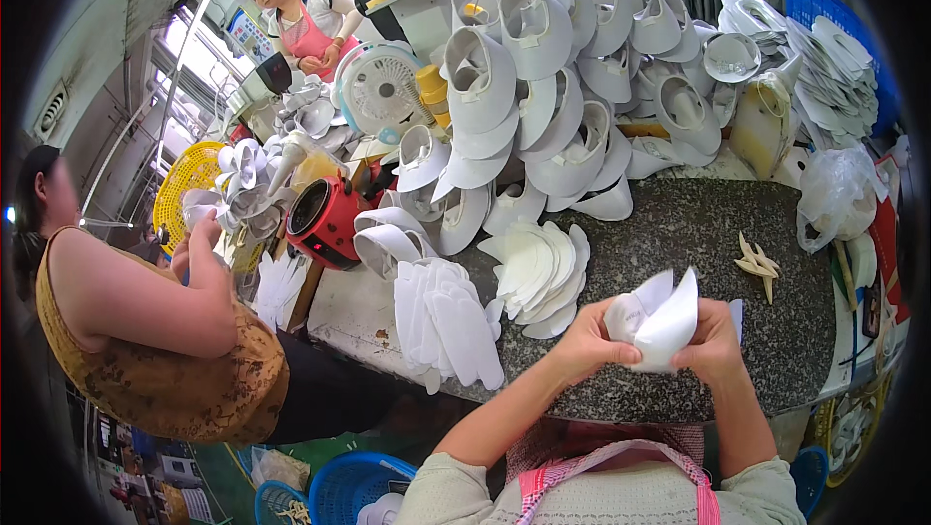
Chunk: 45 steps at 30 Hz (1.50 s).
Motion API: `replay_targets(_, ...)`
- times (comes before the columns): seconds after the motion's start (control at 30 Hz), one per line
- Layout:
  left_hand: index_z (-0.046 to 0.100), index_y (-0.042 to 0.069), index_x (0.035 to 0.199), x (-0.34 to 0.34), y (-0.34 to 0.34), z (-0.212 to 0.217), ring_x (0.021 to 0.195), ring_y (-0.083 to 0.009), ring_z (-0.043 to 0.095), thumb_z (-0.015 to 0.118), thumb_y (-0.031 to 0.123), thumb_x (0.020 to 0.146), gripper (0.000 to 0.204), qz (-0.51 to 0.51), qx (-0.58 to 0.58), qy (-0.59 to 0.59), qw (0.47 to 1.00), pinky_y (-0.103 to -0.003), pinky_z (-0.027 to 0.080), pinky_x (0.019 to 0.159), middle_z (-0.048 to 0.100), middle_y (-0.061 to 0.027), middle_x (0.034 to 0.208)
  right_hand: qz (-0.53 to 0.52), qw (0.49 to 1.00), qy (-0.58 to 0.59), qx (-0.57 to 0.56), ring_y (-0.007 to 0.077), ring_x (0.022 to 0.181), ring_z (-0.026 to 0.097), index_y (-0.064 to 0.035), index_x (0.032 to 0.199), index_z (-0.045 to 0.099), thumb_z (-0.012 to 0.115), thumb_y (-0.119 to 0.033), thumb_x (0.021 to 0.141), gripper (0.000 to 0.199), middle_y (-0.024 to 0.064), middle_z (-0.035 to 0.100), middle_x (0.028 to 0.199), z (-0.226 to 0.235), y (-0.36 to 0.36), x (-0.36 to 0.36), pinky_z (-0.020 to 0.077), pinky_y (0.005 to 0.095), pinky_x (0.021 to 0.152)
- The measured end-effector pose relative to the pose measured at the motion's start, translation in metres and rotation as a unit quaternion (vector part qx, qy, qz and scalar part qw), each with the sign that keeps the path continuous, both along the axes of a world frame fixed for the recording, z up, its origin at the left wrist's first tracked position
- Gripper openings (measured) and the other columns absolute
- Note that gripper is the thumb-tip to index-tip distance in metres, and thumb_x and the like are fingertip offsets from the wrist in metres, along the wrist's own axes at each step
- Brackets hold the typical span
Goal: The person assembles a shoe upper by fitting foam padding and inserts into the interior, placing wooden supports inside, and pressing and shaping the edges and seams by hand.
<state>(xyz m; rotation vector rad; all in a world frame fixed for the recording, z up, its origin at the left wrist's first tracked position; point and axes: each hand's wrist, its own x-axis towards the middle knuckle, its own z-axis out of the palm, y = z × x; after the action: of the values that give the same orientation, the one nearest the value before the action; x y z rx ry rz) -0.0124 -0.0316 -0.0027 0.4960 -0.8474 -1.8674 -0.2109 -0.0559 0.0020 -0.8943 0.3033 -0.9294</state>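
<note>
Your two hands are up in front of you, over the near edge of the dark stone table. Both hold one white folded piece, a curved bit of white stuff shaped a little like a small boat.

Your left hand is closed on the left side of the white folded piece. Its fingers curl around the back and the thumb presses on the front. Your right hand is closed on the right side in the same way. The piece sits between your two hands, and its pointed top sticks up above your fingertips.

Just past your left fingers, on the table, lies a fan of flat white pieces. Left of that is a second pile of long white pieces. Past your right fingers, a bit farther away, lie a few small tan sticks.

Far beyond your fingers, at the back of the table, stands a big heap of white cap parts stacked on each other. A red round pot sits to the left of the heap, well apart from your hands.

Another person in a yellow-brown top sits far to your left, with hands up near a yellow basket.
</note>
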Motion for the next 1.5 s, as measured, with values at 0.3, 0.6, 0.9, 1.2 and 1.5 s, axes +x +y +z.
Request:
replay_targets(0.3, 0.064, 0.003, 0.094, 0.002, -0.016, 0.015, 0.087, -0.0121, 0.059, 0.078, 0.005, 0.065, 0.032, -0.019, -0.146, -0.25, 0.957, -0.029, 0.047, 0.08, 0.066, -0.003, 0.092, -0.063, 0.933, 0.273, -0.225, 0.0204, 0.094, 0.06, 0.0024, 0.094, 0.063, 0.073, 0.003, 0.062, 0.033, 0.0127, 0.064, 0.1, 0.017, -0.011, -0.025, 0.0464, 0.0325, 0.082)
replay_targets(0.6, 0.065, 0.009, 0.085, 0.038, -0.023, -0.052, 0.087, -0.0234, 0.055, 0.069, 0.005, 0.062, 0.024, -0.023, -0.541, -0.511, 0.667, -0.039, 0.04, 0.079, 0.062, -0.005, 0.081, -0.025, 0.624, 0.349, -0.699, 0.0256, 0.083, 0.057, -0.0074, 0.079, 0.058, 0.062, -0.015, 0.068, 0.014, 0.0061, 0.059, 0.08, -0.061, -0.016, 0.006, 0.0454, 0.0384, 0.073)
replay_targets(0.9, 0.062, 0.008, 0.097, 0.045, 0.03, -0.078, 0.105, -0.026, 0.055, 0.07, 0.019, 0.063, 0.036, -0.064, -0.303, -0.64, 0.703, -0.043, 0.033, 0.088, 0.062, -0.0088, 0.104, 0.01, 0.578, 0.427, -0.695, 0.0179, 0.085, 0.053, -0.008, 0.077, 0.059, 0.053, -0.019, 0.075, 0.012, 0.002, 0.057, 0.078, -0.06, 0.025, -0.003, 0.0397, 0.0324, 0.077)
replay_targets(1.2, 0.057, 0.006, 0.1, 0.033, 0.033, -0.067, 0.104, -0.0226, 0.055, 0.053, 0.02, 0.075, 0.029, -0.066, -0.431, -0.521, 0.734, -0.04, 0.037, 0.086, 0.06, -0.009, 0.105, 0.066, 0.508, 0.454, -0.729, 0.0141, 0.09, 0.052, -0.0106, 0.076, 0.063, 0.054, -0.022, 0.076, 0.015, -0.004, 0.061, 0.083, -0.039, 0.021, 0.001, 0.0373, 0.0306, 0.075)
replay_targets(1.5, 0.042, -0.005, 0.123, 0.06, 0.029, -0.092, 0.097, -0.0279, 0.058, 0.035, 0.026, 0.095, 0.042, -0.153, -0.143, -0.393, 0.895, -0.037, 0.048, 0.087, 0.055, -0.0217, 0.112, -0.139, 0.8, 0.355, -0.463, 0.0203, 0.089, 0.057, -0.006, 0.095, 0.065, 0.067, -0.002, 0.069, 0.026, 0.0053, 0.062, 0.086, -0.029, -0.003, -0.065, 0.0442, 0.0337, 0.08)
